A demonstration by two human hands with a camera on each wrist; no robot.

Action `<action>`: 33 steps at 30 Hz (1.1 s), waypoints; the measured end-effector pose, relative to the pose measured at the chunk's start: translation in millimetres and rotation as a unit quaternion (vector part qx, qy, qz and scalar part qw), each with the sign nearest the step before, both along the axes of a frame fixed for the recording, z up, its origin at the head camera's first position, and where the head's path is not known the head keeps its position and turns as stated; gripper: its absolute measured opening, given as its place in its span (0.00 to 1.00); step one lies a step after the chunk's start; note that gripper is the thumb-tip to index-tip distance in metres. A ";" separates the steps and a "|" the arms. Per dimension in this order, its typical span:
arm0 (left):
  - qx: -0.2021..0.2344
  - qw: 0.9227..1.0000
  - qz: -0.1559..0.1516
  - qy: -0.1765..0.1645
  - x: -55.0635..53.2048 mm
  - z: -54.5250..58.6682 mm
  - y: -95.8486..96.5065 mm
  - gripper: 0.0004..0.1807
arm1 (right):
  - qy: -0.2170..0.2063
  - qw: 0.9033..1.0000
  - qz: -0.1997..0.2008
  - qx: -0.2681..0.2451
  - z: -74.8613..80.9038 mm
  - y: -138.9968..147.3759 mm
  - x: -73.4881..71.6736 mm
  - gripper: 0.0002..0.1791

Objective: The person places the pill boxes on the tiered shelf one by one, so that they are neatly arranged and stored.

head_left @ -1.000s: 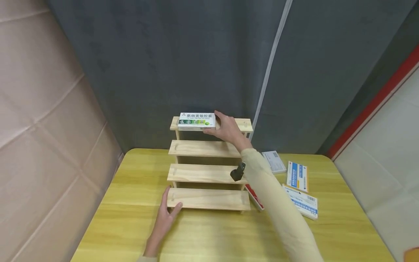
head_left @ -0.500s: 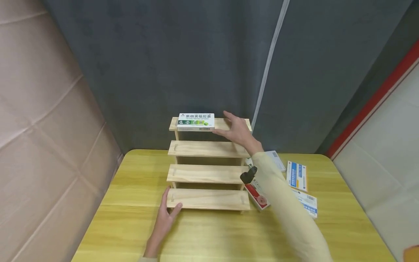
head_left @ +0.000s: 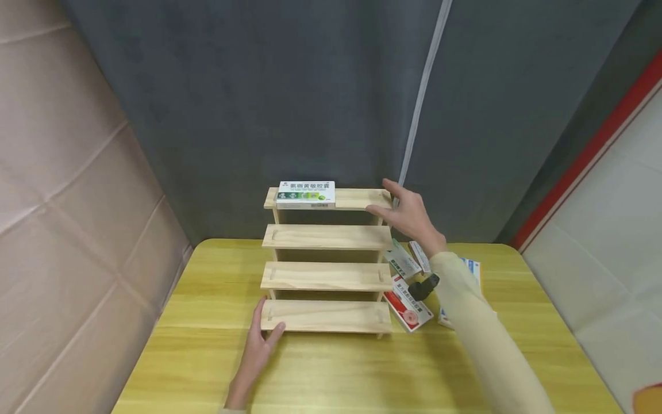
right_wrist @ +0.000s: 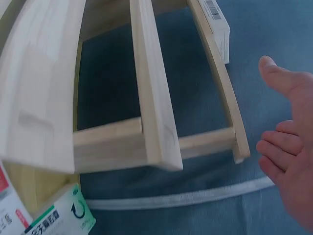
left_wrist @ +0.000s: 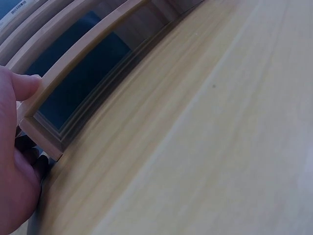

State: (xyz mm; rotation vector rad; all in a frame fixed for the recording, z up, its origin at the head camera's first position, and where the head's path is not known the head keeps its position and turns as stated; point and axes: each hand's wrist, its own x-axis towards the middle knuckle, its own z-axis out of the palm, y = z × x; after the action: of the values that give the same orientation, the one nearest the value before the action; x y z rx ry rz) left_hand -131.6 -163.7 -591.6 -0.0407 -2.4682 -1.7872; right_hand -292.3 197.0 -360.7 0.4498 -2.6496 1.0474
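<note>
A four-step wooden rack [head_left: 327,237] stands on the table, and a white and green medicine box [head_left: 306,195] lies at the left of its top step. My left hand [head_left: 257,348] grips the left end of the lowest step, thumb on the front edge; in the left wrist view the thumb [left_wrist: 25,86] shows against the wood. My right hand [head_left: 411,214] is at the right end of the top step, thumb and fingers spread, holding nothing. In the right wrist view the right hand [right_wrist: 293,142] is apart from the rack, its thumb extended.
Right of the rack lie a red and white medicine box [head_left: 408,305], a green and white box [head_left: 402,260] and a narrow white box [head_left: 419,256]. Blue and white boxes [head_left: 473,268] are partly behind the right sleeve. A grey curtain [head_left: 258,115] hangs behind the table [head_left: 217,276].
My right hand has let go of the white and green medicine box and moved right along the top step. The box stays on the step; my left hand keeps its grip.
</note>
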 end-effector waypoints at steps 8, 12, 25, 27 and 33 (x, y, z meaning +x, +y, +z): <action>0.007 1.000 -0.002 0.004 -0.1 -0.9 -0.8 0.46 | 0.021 0.999 -0.032 -0.006 -9.3 24.8 14.5 0.44; 0.009 1.000 -0.001 0.004 0.2 -1.8 -1.5 0.46 | 0.021 0.999 -0.040 -0.021 -16.1 33.5 22.3 0.44; 0.007 1.000 -0.004 0.005 0.0 -1.5 0.0 0.45 | 0.025 0.996 -0.068 -0.043 -42.1 53.8 62.3 0.43; 0.009 1.000 -0.004 0.002 0.3 -1.8 -0.3 0.45 | 0.017 0.996 -0.072 -0.048 -45.8 54.7 68.2 0.43; 0.005 1.000 -0.002 0.006 0.7 -1.1 -0.9 0.45 | 0.016 0.995 -0.077 -0.063 -55.9 59.6 88.0 0.43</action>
State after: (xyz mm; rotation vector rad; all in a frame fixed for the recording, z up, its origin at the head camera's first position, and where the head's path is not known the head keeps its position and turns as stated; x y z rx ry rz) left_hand -130.9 -164.6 -592.7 -0.0551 -2.4529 -1.7937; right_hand -204.3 256.6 -416.6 0.2293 -2.5256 1.1407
